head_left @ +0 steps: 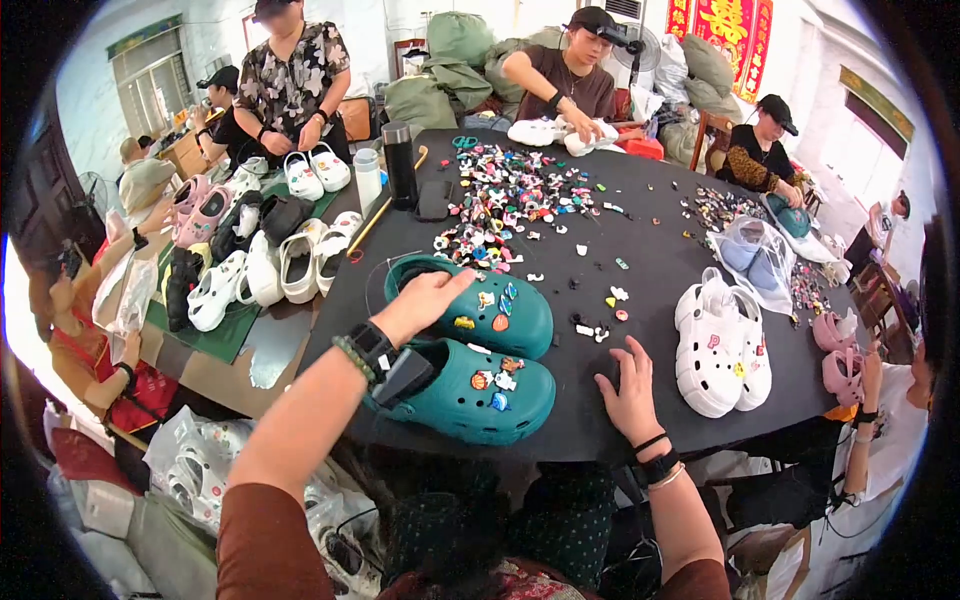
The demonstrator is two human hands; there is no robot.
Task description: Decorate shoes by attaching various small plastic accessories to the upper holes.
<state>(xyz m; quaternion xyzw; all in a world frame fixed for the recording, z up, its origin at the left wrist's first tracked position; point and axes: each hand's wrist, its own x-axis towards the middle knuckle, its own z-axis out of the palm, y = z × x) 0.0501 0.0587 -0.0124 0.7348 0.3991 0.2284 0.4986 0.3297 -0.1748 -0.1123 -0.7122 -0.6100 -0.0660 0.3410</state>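
Two dark teal clogs lie side by side before me on the black table, toes to the right. My left hand (428, 302) is on the opening of the farther teal clog (527, 332), thumb along its upper and fingers mostly hidden, gripping it. Small colourful charms sit in the holes of that clog and of the nearer teal clog (460, 405). My right hand (631, 393) hovers near the table to their right, fingers apart and holding nothing. Just beyond it lie a few loose charms (592, 331). Farther right stands a pair of white clogs (712, 355) with charms.
A large heap of loose charms (510, 190) spreads over the table's far half. A black bottle (399, 165) stands at the far left, near rows of clogs (265, 268). Blue clogs in a clear bag (752, 258) lie at right. Several people work around the table.
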